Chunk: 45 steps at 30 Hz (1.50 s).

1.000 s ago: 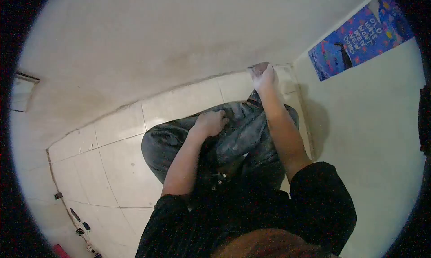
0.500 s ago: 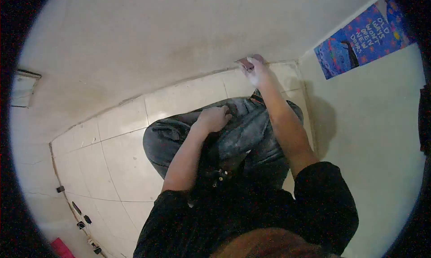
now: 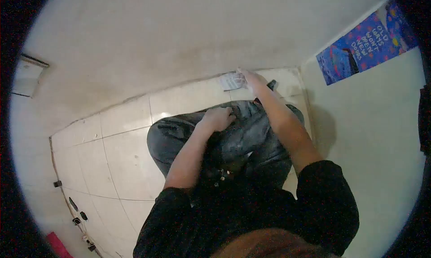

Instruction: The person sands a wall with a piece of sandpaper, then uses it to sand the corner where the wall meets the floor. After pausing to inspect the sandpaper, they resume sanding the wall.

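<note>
My right hand is closed on a piece of sandpaper, low down by the foot of the wall. The sandpaper's pale, printed back faces up, and part of it is hidden under my fingers. My left hand rests on my leg in dark jeans, its fingers curled in, with nothing visible in them. Pale dust coats both hands and marks the jeans.
Cream floor tiles run along the wall. A blue poster with lettering hangs on the right-hand wall. At the lower left, a thin cable and several small dark items lie near a pink thing.
My right hand has come down and slightly left from the wall's base. The sandpaper has turned from its reddish-brown side to its pale printed back. My left hand stays on the leg.
</note>
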Each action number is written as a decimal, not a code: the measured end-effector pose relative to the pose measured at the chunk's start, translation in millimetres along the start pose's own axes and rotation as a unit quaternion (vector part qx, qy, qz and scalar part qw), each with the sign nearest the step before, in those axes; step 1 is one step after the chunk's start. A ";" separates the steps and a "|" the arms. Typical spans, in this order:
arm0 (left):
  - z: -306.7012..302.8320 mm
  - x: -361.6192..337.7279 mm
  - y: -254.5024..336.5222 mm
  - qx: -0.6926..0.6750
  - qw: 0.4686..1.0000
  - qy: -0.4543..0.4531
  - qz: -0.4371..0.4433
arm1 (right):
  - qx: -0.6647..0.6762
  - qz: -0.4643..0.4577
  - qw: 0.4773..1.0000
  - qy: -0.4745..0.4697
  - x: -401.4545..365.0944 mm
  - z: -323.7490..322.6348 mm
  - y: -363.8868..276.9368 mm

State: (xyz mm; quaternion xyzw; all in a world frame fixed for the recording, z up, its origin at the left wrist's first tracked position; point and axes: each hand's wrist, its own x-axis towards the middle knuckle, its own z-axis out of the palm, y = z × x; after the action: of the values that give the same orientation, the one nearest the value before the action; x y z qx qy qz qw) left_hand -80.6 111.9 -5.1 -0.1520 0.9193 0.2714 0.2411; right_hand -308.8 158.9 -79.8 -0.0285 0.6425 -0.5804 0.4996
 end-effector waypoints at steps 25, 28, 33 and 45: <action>-2.5 -5.2 1.3 -0.012 1.000 0.006 0.024 | -0.670 -0.380 0.633 0.074 -32.0 30.3 44.9; 2.0 -5.0 -0.2 -0.014 0.999 0.019 0.035 | -0.674 -0.316 0.664 0.068 -38.8 41.5 27.5; 4.6 1.5 -2.8 -0.009 0.999 0.037 0.023 | -0.273 -0.342 0.887 0.145 25.5 21.0 63.9; 0.1 -0.3 -0.2 0.002 0.999 0.038 0.026 | 0.214 0.052 0.974 -0.048 -13.8 21.1 20.1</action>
State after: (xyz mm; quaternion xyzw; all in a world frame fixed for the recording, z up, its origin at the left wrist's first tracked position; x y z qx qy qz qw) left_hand -80.2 111.9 -5.1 -0.1382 0.9318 0.2699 0.1997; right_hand -276.7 158.9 -83.3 0.0849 0.4794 -0.6757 0.5535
